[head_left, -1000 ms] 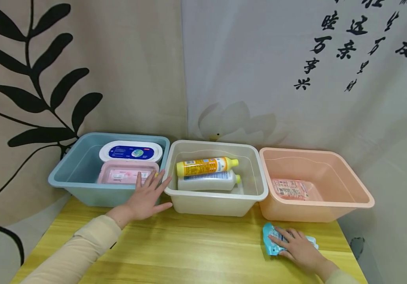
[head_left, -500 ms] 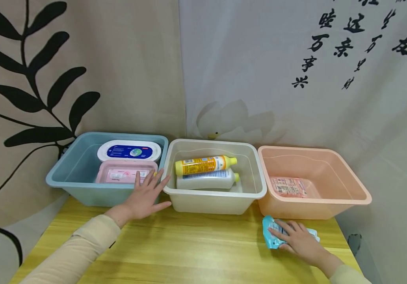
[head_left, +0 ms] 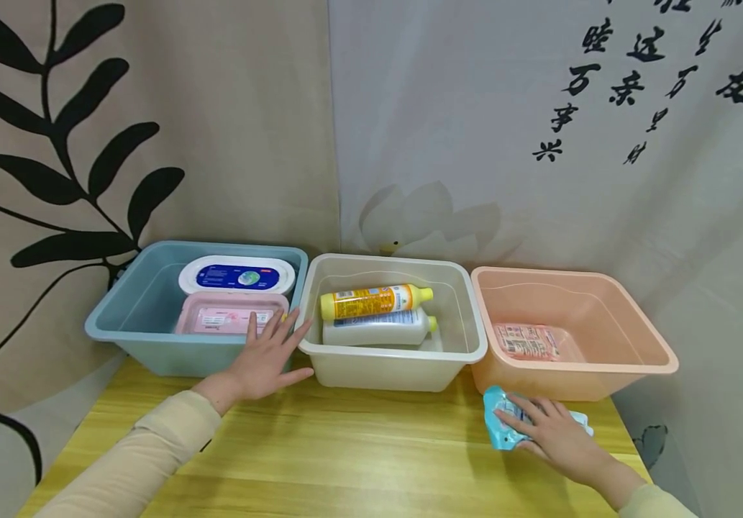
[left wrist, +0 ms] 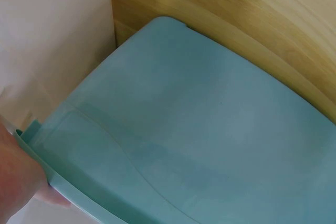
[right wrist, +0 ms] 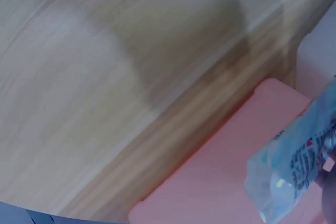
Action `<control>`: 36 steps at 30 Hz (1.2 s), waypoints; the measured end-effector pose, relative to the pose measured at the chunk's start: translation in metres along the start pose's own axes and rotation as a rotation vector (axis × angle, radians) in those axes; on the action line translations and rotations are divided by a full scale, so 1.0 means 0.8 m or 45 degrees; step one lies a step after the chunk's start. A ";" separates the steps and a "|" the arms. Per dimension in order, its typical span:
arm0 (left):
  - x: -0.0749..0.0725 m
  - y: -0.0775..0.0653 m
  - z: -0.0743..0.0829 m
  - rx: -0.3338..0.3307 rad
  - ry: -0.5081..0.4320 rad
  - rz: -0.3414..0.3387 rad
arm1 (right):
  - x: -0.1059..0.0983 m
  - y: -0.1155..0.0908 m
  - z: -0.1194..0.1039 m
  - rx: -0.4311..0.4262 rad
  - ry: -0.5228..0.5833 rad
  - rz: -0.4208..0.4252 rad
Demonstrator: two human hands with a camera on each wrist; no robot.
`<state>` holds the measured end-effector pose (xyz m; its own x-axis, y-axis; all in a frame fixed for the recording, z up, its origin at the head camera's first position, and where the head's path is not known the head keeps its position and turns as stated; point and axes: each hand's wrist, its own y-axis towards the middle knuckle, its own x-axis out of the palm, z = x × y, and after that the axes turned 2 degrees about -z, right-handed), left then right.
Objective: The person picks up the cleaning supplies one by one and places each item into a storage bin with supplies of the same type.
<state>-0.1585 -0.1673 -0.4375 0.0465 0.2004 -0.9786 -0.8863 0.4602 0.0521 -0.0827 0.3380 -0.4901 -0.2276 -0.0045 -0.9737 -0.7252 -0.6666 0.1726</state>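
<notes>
In the head view my right hand (head_left: 562,444) holds a light blue soft packet (head_left: 499,426) over the table, just in front of the peach bin (head_left: 552,385). The right wrist view has the packet's printed, see-through end (right wrist: 283,177) overlapping the bin wall. With fingers spread, my left hand (head_left: 260,368) rests at the front right rim of the blue bin (head_left: 170,357), beside the cream bin (head_left: 377,373). A pink box (head_left: 209,320) and a white oval tub with a blue label (head_left: 196,277) sit in the blue bin.
Inside the cream bin, a yellow bottle (head_left: 371,302) lies on a white bottle (head_left: 377,331). A pink-printed packet (head_left: 526,342) lies in the peach bin. The three bins stand in a row along the back of the wooden table (head_left: 345,446), before a printed curtain (head_left: 442,115).
My right hand has raised the blue packet off the table and shifted slightly right, nearer the peach bin. My left hand keeps its place at the blue bin's rim.
</notes>
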 end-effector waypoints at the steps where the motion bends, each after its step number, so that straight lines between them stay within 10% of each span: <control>1: 0.000 0.000 0.000 -0.002 0.000 -0.003 | -0.003 0.001 0.000 -0.003 -0.007 0.002; 36: 0.004 0.002 -0.005 0.007 0.018 -0.008 | -0.079 0.030 0.014 -0.103 -0.080 0.084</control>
<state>-0.1616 -0.1690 -0.4413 0.0456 0.1849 -0.9817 -0.8835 0.4660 0.0467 -0.0930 0.3301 -0.4230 -0.3153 -0.0049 -0.9490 -0.6530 -0.7245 0.2207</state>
